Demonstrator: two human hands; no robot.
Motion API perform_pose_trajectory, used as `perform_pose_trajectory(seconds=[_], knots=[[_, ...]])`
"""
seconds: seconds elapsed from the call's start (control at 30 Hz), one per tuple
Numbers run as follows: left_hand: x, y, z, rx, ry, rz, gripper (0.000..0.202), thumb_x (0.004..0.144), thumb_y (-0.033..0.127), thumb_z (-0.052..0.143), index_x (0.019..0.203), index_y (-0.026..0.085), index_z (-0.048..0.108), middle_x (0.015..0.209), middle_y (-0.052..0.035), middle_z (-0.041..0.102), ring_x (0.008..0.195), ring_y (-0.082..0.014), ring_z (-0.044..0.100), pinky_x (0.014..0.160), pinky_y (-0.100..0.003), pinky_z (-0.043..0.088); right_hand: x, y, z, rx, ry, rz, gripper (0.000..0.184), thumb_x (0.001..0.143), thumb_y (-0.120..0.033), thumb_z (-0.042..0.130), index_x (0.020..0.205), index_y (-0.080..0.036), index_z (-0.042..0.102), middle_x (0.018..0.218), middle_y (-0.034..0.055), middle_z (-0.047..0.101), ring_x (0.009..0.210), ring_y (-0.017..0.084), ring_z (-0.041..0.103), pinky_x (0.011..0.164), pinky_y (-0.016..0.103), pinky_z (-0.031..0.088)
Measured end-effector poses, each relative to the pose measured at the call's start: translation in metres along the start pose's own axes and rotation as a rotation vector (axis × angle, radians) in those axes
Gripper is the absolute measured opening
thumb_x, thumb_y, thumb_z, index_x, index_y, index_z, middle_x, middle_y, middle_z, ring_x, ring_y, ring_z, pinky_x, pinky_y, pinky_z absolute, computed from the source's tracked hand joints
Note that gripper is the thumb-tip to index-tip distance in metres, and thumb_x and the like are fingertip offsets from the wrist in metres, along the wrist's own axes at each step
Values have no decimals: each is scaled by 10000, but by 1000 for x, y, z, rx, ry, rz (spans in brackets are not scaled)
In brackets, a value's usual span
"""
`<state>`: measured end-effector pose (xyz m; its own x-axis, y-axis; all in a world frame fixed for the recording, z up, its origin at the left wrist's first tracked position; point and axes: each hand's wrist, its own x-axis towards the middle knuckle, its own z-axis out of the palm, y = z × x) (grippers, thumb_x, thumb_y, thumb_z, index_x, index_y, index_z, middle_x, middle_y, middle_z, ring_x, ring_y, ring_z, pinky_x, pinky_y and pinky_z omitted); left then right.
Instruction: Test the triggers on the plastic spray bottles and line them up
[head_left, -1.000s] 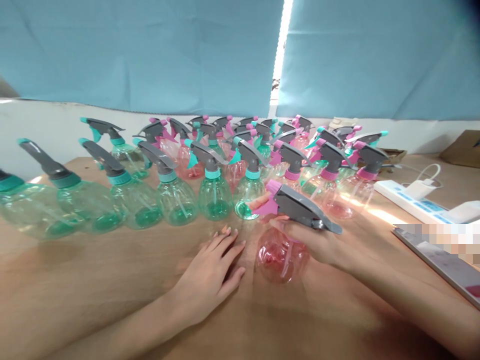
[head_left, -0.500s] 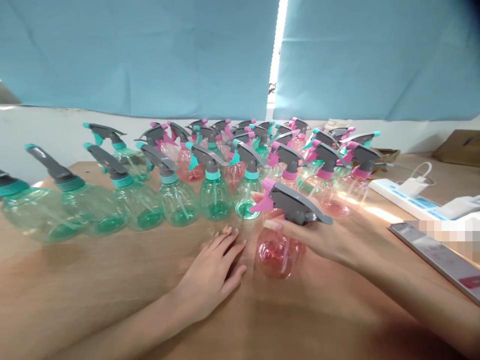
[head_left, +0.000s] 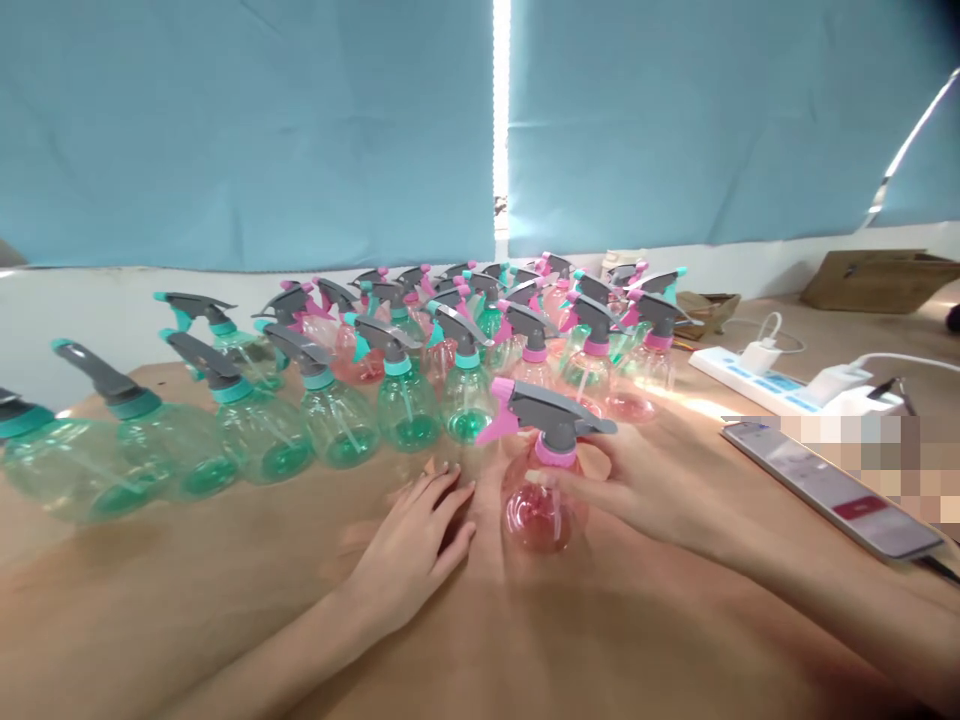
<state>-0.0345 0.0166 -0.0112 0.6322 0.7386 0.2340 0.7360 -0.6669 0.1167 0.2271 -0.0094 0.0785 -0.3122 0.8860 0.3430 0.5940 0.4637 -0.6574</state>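
The red bottle [head_left: 538, 525] is the reference point. It appears to stand on the table [head_left: 450, 670], nearly upright, its pink trigger [head_left: 491, 428] facing left.

1. Right hand [head_left: 637, 485]: closed around the bottle from its right side, thumb across the front below the collar [head_left: 556, 456]. A second ago a fingertip showed at the trigger; none shows there now.
2. Head [head_left: 553, 412]: it slopes less steeply than before, so the bottle leans less.
3. Left hand [head_left: 409, 545]: unchanged, just left of the bottle, lying on the table with fingers extended; it grips nothing.
4. View: turned to the right; more of the phone [head_left: 832, 490], right of the bottle, now shows.

In effect, the grip now bears on the bottle's body. This hold is judged suited to steadying or placing the bottle, less to working the trigger.

The green row [head_left: 409, 410] stands behind and left of the bottle, the pink-collared bottles [head_left: 649, 375] behind and right. The power strip [head_left: 784, 385] lies beyond the latter, farther right.
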Motion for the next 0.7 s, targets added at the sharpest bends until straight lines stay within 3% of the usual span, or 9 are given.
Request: perform_pose_trajectory(seconds=[0.13, 0.33, 0.53, 0.7], knots=[[9, 17, -1, -18, -33, 35, 373, 985, 322, 440, 1306, 161, 542, 1391, -123, 515, 1284, -281, 465, 1057, -467, 392, -18, 18, -14, -196, 105, 63, 278, 834, -528, 599, 964, -305, 703, 993, 12, 739, 934, 298, 678, 773, 434, 537], [30, 42, 6, -49, -29, 94, 351, 968, 279, 458, 1283, 157, 554, 1382, -130, 521, 1306, -287, 441, 1055, -467, 397, -47, 60, -44, -27, 182, 181, 292, 852, -513, 584, 983, -286, 714, 1039, 17, 724, 962, 268, 663, 807, 399, 520], [57, 62, 17, -72, -15, 154, 347, 964, 290, 461, 1273, 163, 558, 1365, -128, 535, 1299, -296, 448, 1055, -488, 393, -62, 90, -95, 70, 450, 319, 279, 784, -492, 668, 913, -253, 729, 955, 44, 740, 958, 307, 668, 796, 421, 518], [80, 79, 24, -112, -36, 203, 338, 965, 282, 460, 1270, 163, 543, 1357, -132, 535, 1285, -305, 458, 1045, -502, 399, -55, 120, -138, 63, 647, 319, 301, 771, -533, 668, 884, -256, 703, 987, 68, 739, 964, 310, 671, 815, 437, 507]])
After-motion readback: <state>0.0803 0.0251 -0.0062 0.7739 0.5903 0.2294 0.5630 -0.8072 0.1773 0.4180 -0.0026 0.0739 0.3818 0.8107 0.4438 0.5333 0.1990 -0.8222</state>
